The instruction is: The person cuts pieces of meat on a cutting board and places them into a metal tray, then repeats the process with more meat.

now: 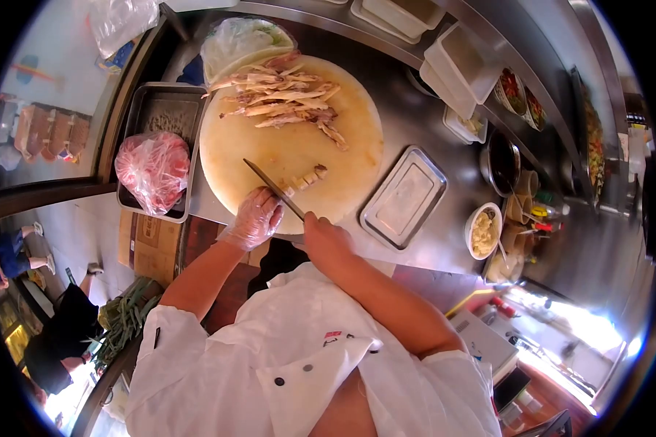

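A large round cutting board (233,156) lies in front of me, with a pile of long, pale brown meat strips (284,95) across its far part. My right hand (328,244) is closed around the handle of a knife (266,180), whose blade points up and left over the board. Beside the blade, my gloved left hand (259,218) rests at the board's near edge with its fingers bent together; what they hold, if anything, is hidden. Several small cut pieces (306,179) sit in a short row just right of the blade.
At the left, a metal tray (184,207) holds a plastic bag of pink meat (153,172). An empty metal tray (406,197) lies right of the board, near a bowl of yellowish food (482,233). White containers (463,65) stand at the back right. Two people are at the lower left.
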`<state>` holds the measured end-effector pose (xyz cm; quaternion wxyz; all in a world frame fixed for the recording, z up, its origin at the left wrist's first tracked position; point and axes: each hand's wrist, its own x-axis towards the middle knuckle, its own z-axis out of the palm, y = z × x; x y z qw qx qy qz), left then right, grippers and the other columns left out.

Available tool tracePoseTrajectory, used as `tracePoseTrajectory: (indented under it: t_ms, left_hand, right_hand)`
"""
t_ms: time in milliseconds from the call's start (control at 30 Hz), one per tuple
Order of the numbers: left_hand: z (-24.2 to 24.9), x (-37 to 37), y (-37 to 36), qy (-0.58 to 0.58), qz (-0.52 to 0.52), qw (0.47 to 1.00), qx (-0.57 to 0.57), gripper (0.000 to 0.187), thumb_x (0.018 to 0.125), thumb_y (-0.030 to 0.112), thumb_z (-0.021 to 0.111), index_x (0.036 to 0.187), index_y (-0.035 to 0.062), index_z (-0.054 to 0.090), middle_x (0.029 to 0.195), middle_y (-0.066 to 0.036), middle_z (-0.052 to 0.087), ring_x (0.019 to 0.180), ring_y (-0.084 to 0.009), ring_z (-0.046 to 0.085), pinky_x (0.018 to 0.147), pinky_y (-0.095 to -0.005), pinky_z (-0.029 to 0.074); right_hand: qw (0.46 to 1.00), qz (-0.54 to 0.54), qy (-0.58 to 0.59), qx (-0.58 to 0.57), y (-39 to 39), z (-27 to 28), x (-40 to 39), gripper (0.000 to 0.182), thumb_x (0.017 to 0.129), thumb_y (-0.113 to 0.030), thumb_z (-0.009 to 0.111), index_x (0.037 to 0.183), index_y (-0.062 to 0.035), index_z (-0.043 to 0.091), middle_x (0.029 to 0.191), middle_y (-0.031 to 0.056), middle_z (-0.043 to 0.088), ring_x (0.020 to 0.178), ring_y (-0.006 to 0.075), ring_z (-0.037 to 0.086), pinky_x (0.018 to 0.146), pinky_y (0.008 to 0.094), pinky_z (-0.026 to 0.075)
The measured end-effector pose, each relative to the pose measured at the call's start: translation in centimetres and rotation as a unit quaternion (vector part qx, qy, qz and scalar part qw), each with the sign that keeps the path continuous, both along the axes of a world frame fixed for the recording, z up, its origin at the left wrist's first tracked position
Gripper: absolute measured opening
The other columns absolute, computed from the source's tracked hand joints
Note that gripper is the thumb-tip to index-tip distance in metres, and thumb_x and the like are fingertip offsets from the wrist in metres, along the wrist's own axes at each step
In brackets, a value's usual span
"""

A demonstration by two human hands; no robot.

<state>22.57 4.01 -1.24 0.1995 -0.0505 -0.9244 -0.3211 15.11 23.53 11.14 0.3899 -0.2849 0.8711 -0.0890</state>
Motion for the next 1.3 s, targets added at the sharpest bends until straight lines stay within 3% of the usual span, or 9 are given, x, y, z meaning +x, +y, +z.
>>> tracePoseTrajectory:
  t_ms: [100,200,267,433,600,800,1000,1300]
  left_hand:
    - [-0.2,0.2,-0.1,0.003,0.0,1.0,0.01,0.033,0.074,-0.004,0.078,0.103,0.0048,0.065,0.104,-0.014,0.065,0.096,-0.0381,0.065,0.083,-0.0483,0.056]
    - [-0.3,0.2,-0.2,0.0,-0.014,0.999,0.04,0.034,0.074,-0.005,0.078,0.103,0.0059,0.065,0.103,-0.012,0.066,0.094,-0.0379,0.066,0.082,-0.0474,0.056]
    - [0.0,0.1,-0.4,-0.014,-0.031,0.998,0.057,0.035,0.074,-0.005,0.078,0.104,0.0067,0.065,0.102,-0.011,0.067,0.092,-0.0378,0.066,0.081,-0.0467,0.057]
    - [0.3,0.8,-0.2,0.034,-0.01,0.998,0.042,0.042,0.075,-0.003,0.081,0.112,0.0086,0.064,0.108,-0.012,0.067,0.1,-0.0382,0.067,0.085,-0.0483,0.057]
    - [0.6,4.9,-1.1,-0.021,0.033,0.999,0.036,0.044,0.083,0.003,0.084,0.12,0.0062,0.061,0.121,-0.02,0.063,0.115,-0.0417,0.064,0.094,-0.0515,0.058]
    - [0.8,3.6,-1.1,-0.003,-0.009,0.999,0.034,0.042,0.083,0.002,0.083,0.121,0.0063,0.063,0.118,-0.019,0.065,0.108,-0.0425,0.065,0.09,-0.051,0.058]
    - [0.6,2.4,-0.2,-0.02,0.016,1.0,0.017,0.033,0.08,0.001,0.08,0.111,0.0028,0.068,0.106,-0.016,0.068,0.1,-0.0405,0.067,0.087,-0.0496,0.058]
    - [0.7,1.6,0.1,0.027,0.04,0.999,0.005,0.035,0.069,-0.006,0.077,0.102,0.0036,0.068,0.094,-0.013,0.066,0.086,-0.0369,0.068,0.078,-0.0454,0.058]
  right_hand:
    - [0.999,0.029,0.026,-0.023,-1.3,-2.8,-0.6,0.019,0.102,-0.009,0.055,0.118,-0.0003,0.053,0.11,0.0285,0.071,0.099,0.0485,0.076,0.086,0.0543,0.063]
    - [0.994,0.025,0.084,-0.069,-3.3,-6.4,-1.2,0.023,0.108,-0.024,0.058,0.116,-0.0029,0.054,0.101,0.0253,0.072,0.093,0.0474,0.074,0.081,0.0556,0.061]
    - [0.993,0.006,0.076,-0.085,-3.7,-7.1,-2.0,0.022,0.109,-0.025,0.055,0.115,-0.0033,0.055,0.1,0.0249,0.073,0.091,0.0478,0.074,0.082,0.0569,0.06]
    - [0.986,-0.021,0.063,-0.156,-2.6,-5.7,-2.8,0.022,0.11,-0.026,0.054,0.111,-0.004,0.058,0.103,0.0234,0.074,0.09,0.0489,0.072,0.082,0.0585,0.058]
    - [0.989,-0.02,0.082,-0.119,0.2,-0.8,-0.5,0.022,0.111,-0.028,0.052,0.112,-0.0058,0.056,0.097,0.0207,0.072,0.087,0.0473,0.073,0.078,0.0575,0.061]
    - [0.996,0.007,0.055,-0.064,2.6,0.3,1.8,0.021,0.11,-0.027,0.056,0.114,-0.0065,0.058,0.099,0.0212,0.072,0.087,0.0476,0.072,0.079,0.0581,0.059]
    - [0.996,-0.006,0.053,-0.068,3.5,-0.2,2.1,0.02,0.11,-0.026,0.055,0.112,-0.0061,0.056,0.1,0.0215,0.071,0.084,0.0479,0.072,0.077,0.0588,0.059]
    - [0.999,0.015,0.015,-0.041,3.1,-0.5,1.0,0.019,0.108,-0.022,0.055,0.113,-0.0037,0.055,0.101,0.0236,0.071,0.087,0.0495,0.072,0.079,0.0597,0.059]
